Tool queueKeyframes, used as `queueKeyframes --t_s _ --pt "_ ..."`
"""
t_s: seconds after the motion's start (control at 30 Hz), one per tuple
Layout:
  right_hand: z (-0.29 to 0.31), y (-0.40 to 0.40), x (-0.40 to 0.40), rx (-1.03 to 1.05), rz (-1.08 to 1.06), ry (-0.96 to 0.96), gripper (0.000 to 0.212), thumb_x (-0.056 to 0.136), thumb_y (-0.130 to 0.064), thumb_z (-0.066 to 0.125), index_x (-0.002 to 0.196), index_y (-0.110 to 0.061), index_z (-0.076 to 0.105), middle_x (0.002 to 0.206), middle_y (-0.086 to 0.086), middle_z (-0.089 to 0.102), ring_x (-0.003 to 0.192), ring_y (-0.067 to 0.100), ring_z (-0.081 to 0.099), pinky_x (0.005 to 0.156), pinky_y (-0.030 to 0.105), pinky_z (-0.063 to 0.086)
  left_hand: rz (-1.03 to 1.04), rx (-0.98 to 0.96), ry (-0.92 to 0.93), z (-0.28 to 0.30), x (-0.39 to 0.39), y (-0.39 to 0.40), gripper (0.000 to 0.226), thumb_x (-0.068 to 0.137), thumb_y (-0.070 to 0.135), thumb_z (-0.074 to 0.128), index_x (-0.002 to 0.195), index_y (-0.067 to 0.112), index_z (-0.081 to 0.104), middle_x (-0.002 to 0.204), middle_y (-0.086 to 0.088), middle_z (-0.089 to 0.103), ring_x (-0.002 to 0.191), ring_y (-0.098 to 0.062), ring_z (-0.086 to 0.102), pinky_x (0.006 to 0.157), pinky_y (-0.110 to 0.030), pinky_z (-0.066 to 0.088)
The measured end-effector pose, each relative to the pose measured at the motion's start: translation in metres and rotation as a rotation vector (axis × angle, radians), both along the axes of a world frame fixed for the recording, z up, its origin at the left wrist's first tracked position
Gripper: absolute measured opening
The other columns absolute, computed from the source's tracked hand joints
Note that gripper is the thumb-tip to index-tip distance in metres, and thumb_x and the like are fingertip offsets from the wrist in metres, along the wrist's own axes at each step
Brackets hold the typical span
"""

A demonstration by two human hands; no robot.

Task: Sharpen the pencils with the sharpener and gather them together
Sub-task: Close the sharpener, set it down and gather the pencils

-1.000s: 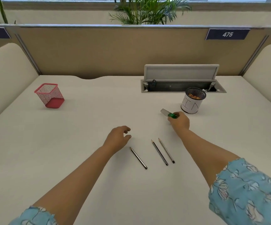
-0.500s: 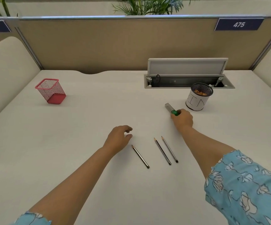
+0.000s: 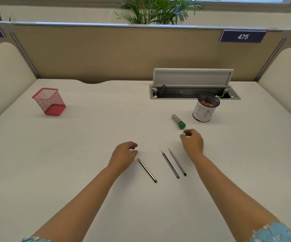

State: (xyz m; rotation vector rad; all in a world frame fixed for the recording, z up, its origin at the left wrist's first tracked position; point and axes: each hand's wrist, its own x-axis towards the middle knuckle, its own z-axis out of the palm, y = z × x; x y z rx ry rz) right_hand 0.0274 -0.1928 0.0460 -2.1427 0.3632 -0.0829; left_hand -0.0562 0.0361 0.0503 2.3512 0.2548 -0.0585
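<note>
Three pencils lay on the white desk [image 3: 71, 172] at centre frame: a lone pencil [image 3: 147, 170] just right of the left hand [image 3: 123, 155], and a pair of pencils [image 3: 174, 162] side by side below the right hand [image 3: 192, 143]. Both hands held nothing, fingers loosely curled. The sharpener [image 3: 178, 121] lay apart, above the right hand, beside the labelled cup [image 3: 205, 109] at right.

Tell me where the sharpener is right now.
In the head view the sharpener lies on the desk right of centre, between the right hand and the white cup, touching neither.
</note>
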Motion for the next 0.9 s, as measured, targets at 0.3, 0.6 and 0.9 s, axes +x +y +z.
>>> queueKeyframes --t_s 0.3,0.6,0.9 --pt "-0.006 0.003 -0.050 -0.334 0.219 0.254 0.023 0.080 -0.031 0.063 0.093 -0.012 0.065 0.099 0.004 0.066 0.079 0.017 0.056 0.061 0.025 0.040 0.047 -0.083 -0.024 -0.007 -0.013 -0.010 0.028 0.089 0.013 0.052 0.115 0.013 0.062 0.096 0.005 0.060 0.092 -0.012 0.055 0.082 -0.021 0.039" --pt "-0.005 0.008 -0.058 -0.445 0.235 0.219 0.021 0.085 -0.027 0.060 0.093 -0.010 0.068 0.103 0.006 0.063 0.090 0.023 0.061 0.064 0.027 0.041 0.022 0.214 -0.211 -0.041 -0.041 0.004 0.057 0.087 0.043 0.034 0.135 0.014 0.045 0.143 -0.006 0.044 0.137 -0.023 0.031 0.112 -0.033 0.022" --pt "0.003 0.015 -0.061 -0.011 0.169 0.134 0.014 0.095 -0.011 0.041 0.103 -0.003 0.049 0.095 0.012 0.061 0.081 0.024 0.053 0.065 0.029 0.039 0.038 0.379 -0.101 -0.046 -0.038 0.003 0.049 0.097 0.033 0.033 0.143 0.015 0.032 0.155 -0.006 0.021 0.145 -0.020 0.011 0.119 -0.038 0.005"
